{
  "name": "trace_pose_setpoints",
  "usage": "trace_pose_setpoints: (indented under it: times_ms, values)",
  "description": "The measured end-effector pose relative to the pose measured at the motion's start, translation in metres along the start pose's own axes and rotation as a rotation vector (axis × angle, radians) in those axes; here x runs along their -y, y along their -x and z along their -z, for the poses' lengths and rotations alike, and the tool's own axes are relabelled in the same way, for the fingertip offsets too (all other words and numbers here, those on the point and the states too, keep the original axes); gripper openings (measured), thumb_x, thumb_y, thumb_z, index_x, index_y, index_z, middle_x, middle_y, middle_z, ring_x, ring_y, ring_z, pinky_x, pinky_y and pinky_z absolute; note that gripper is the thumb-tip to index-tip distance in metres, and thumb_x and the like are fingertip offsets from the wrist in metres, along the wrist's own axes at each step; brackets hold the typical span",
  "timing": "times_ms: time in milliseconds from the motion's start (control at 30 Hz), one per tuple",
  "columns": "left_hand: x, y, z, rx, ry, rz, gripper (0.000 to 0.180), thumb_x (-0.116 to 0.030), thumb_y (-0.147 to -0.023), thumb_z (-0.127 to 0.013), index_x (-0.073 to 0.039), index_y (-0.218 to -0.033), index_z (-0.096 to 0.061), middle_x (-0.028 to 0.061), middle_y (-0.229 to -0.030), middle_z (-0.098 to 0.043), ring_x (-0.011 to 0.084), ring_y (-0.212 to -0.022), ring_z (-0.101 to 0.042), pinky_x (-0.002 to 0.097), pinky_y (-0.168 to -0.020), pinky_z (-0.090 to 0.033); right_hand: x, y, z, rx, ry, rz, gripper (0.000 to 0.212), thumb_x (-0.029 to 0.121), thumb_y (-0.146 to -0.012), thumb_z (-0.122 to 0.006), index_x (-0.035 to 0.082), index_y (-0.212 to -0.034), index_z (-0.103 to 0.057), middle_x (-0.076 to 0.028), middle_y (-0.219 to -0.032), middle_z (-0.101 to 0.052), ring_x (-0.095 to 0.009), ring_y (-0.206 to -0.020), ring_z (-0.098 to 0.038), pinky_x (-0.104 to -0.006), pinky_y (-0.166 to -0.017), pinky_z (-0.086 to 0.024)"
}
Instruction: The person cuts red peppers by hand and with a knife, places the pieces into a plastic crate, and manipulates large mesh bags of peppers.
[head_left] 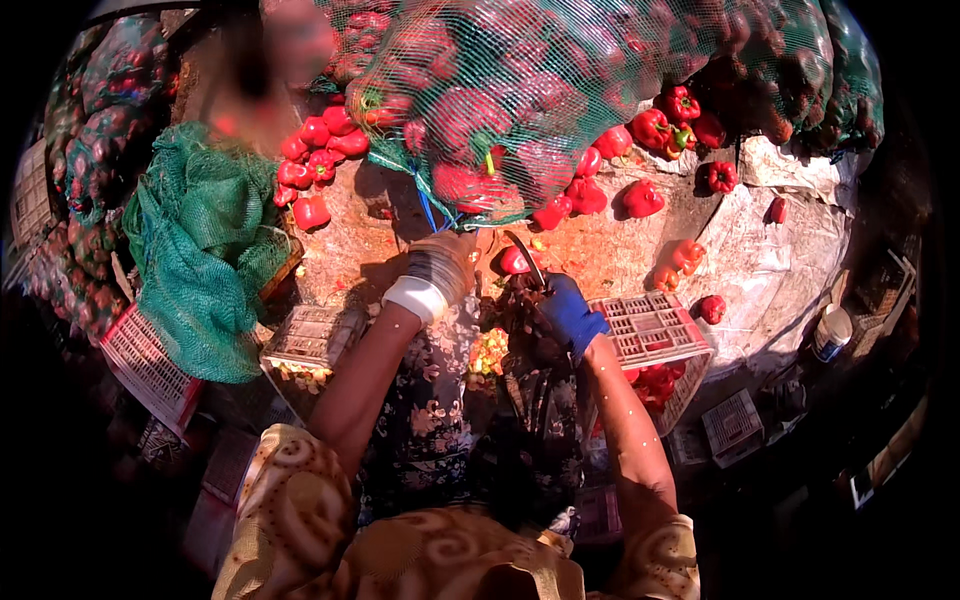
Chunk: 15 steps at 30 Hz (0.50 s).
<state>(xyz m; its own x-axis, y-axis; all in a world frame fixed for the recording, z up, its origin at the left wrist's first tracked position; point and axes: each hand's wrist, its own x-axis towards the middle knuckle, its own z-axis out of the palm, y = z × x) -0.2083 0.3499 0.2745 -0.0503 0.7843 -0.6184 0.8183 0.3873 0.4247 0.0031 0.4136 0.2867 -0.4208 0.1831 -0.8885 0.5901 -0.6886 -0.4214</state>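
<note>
A large green mesh bag (560,110) full of red bell peppers lies across the middle of the work surface. My left hand (443,264), in a greyish glove with a white cuff, is closed at the bag's lower edge, beside its blue drawstring (426,205); the fingertips are partly hidden. To its right, my right hand (570,312) wears a blue glove and grips a knife (527,258) with a dark curved blade. The blade points up and left, just right of a single red pepper (514,261). It is apart from the mesh.
Loose peppers (326,140) lie left and right of the bag. A crumpled green net (210,220) hangs at the left. Crates (650,330) stand on both sides of my legs, the right one holding red pieces. A white bucket (832,331) stands far right.
</note>
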Motion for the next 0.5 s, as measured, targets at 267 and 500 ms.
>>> trace_pose_setpoints:
  times_ms: [267,500]
  values:
    - [-0.034,0.001,-0.051,-0.04,-0.189,-0.109,0.023,-0.015,-0.077,-0.064,-0.003,-0.096,-0.06,0.0171,-0.081,-0.062,0.034,-0.081,-0.061,0.0457,-0.067,-0.049,-0.056,-0.052,-0.005,-0.153,0.359,0.189,0.023,0.024,-0.084,-0.062,0.002,-0.091,-0.066,-0.027,-0.084,-0.063,-0.042,-0.084,-0.062,-0.0458,-0.072,-0.05]
    - [-0.017,-0.007,-0.081,-0.015,-0.364,-0.038,0.015,-0.014,-0.075,-0.06,-0.007,-0.088,-0.059,0.0168,-0.08,-0.062,0.0342,-0.079,-0.062,0.0451,-0.067,-0.049,-0.075,-0.084,0.008,-0.095,0.662,0.335,0.027,0.02,-0.081,-0.06,0.002,-0.101,-0.064,-0.026,-0.094,-0.065,-0.041,-0.093,-0.063,-0.0467,-0.08,-0.051]
